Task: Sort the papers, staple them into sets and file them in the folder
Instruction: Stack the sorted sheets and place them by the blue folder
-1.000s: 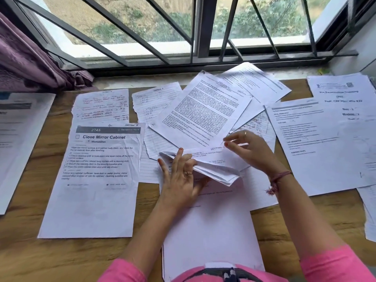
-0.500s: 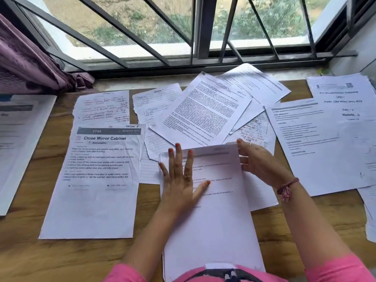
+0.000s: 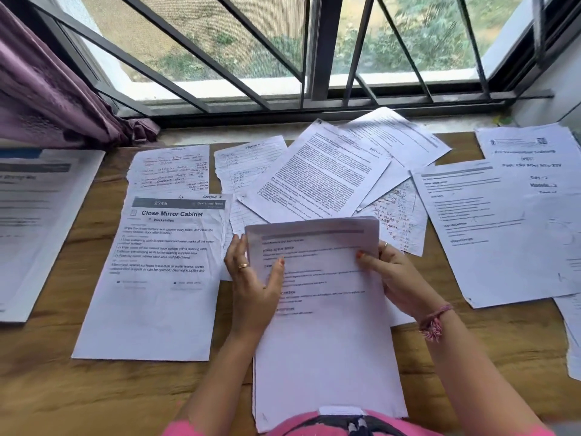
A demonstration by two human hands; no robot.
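A stack of printed white papers [image 3: 323, 335] lies in front of me at the table's centre. My left hand [image 3: 251, 278] grips its left edge near the top, thumb on the top page. My right hand [image 3: 396, 275] grips the right edge the same way, thumb on the page. The far end of the stack is lifted slightly. A sheet headed "Close Mirror Cabinet" [image 3: 163, 272] lies flat to the left. A loose pile of printed and handwritten sheets [image 3: 323, 174] spreads behind the stack. No stapler or folder is in view.
More printed sheets [image 3: 503, 228] cover the right side of the wooden table [image 3: 63, 388], and another sheet [image 3: 37, 221] lies at the far left. A barred window [image 3: 311, 51] and a purple curtain [image 3: 47, 99] stand behind the table.
The pages I was folding over a second ago were laid flat on the stack. My hands then moved from pressing the top page to gripping the stack's two sides.
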